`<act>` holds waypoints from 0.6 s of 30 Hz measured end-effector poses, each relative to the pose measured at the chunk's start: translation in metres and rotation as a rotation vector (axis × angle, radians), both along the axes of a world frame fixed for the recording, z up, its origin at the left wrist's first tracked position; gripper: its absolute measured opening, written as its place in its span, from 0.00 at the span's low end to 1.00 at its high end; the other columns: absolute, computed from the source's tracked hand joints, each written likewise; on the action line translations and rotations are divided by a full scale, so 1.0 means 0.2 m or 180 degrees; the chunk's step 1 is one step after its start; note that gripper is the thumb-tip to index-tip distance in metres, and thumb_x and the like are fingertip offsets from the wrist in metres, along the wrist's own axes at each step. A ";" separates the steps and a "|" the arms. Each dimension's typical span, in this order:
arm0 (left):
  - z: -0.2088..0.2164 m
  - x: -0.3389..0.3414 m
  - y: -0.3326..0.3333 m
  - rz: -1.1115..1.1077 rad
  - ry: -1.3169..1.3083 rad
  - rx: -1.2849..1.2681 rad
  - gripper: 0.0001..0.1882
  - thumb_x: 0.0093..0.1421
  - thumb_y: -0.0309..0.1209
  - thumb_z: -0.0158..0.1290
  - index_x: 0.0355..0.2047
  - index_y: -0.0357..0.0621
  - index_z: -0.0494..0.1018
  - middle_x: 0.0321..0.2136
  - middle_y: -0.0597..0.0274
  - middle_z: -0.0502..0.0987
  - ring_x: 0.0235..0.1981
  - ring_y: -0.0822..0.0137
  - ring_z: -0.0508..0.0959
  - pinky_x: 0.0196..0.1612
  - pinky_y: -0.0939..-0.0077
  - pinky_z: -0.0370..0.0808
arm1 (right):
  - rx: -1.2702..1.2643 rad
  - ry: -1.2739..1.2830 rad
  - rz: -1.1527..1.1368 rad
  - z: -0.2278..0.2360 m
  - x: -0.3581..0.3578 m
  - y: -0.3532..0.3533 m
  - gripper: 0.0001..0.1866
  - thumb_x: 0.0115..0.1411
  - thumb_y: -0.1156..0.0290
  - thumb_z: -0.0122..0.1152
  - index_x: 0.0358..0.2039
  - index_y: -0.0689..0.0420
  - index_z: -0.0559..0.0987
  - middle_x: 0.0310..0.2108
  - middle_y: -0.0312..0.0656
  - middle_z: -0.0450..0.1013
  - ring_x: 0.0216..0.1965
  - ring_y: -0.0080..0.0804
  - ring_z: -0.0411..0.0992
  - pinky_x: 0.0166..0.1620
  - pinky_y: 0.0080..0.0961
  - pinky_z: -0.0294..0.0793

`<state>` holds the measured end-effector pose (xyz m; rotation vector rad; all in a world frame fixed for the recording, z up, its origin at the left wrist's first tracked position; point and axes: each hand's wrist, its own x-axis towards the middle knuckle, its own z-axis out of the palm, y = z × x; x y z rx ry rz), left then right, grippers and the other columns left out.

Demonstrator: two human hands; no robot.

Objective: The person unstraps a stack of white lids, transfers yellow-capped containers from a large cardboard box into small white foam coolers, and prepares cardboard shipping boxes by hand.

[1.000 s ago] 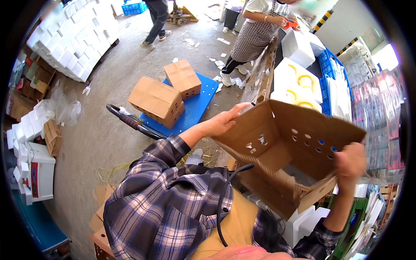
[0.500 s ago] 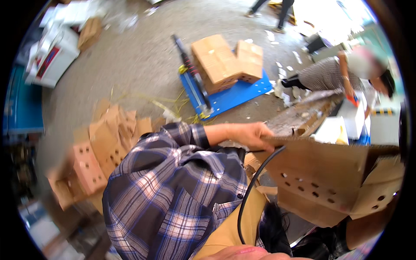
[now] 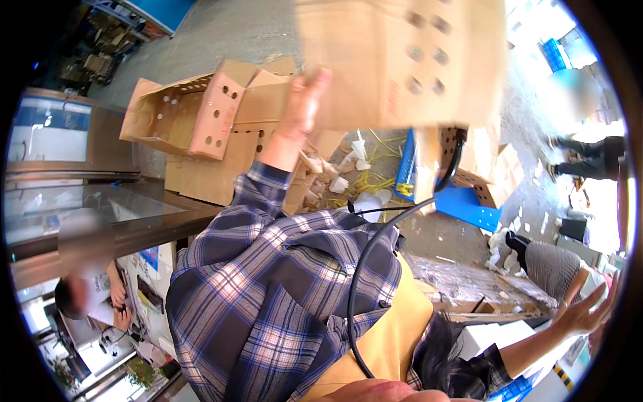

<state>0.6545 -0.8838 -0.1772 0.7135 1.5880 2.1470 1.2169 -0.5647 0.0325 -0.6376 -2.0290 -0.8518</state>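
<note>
Grey concrete floor (image 3: 228, 37) spreads across the far side of the workspace, with a blue platform cart (image 3: 462, 213) to the right carrying cardboard cartons (image 3: 504, 175). At the far middle, a brown cardboard box (image 3: 375, 67) with round holes is raised above the floor. The left hand (image 3: 305, 104) is at its near left corner, and I cannot tell whether the fingers pinch the cardboard or only press against it. The right hand (image 3: 584, 315) is out at the near right, fingers spread, well apart from the box. Left of the left hand, an open holed carton (image 3: 177, 117) lies by flattened cardboard (image 3: 204, 179); yellow strapping (image 3: 368, 182) tangles near the cart.
</note>
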 end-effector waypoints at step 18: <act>0.31 -0.49 -1.05 0.3427 0.0639 0.0395 0.25 0.63 0.40 0.58 0.51 0.30 0.69 0.46 0.51 0.76 0.42 0.60 0.79 0.46 0.65 0.78 | -0.2673 0.0294 0.0687 -0.95 -0.63 -0.09 0.16 0.63 0.75 0.57 0.52 0.63 0.76 0.48 0.49 0.75 0.50 0.39 0.73 0.55 0.36 0.69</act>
